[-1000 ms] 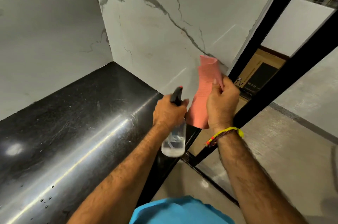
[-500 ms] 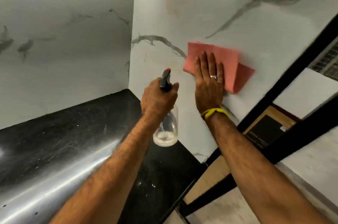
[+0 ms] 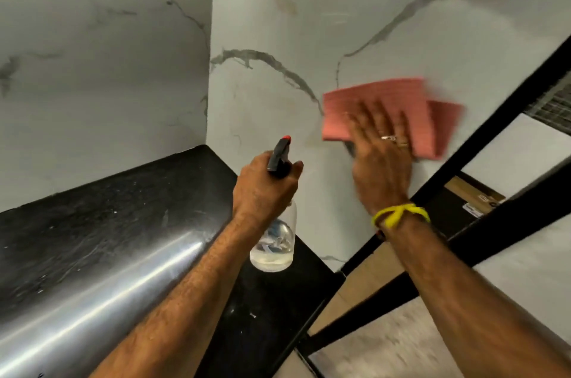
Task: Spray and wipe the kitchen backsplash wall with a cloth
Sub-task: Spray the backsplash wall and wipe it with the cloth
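Here the right hand (image 3: 381,161) presses flat on the cloth (image 3: 380,105) against the wall (image 3: 278,22); the left hand (image 3: 262,189) grips a nearly empty spray bottle (image 3: 273,241) left of the cloth.

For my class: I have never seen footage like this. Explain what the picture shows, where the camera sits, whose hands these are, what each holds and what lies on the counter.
There is no machine here: a person wears a wide-angle camera on the head, looking forward and down at their own arms. The right hand presses a pink cloth flat against the marble-patterned backsplash wall; blur suggests wiping. The left hand grips a clear spray bottle, nearly empty, above the black countertop. No loose objects show on the counter.
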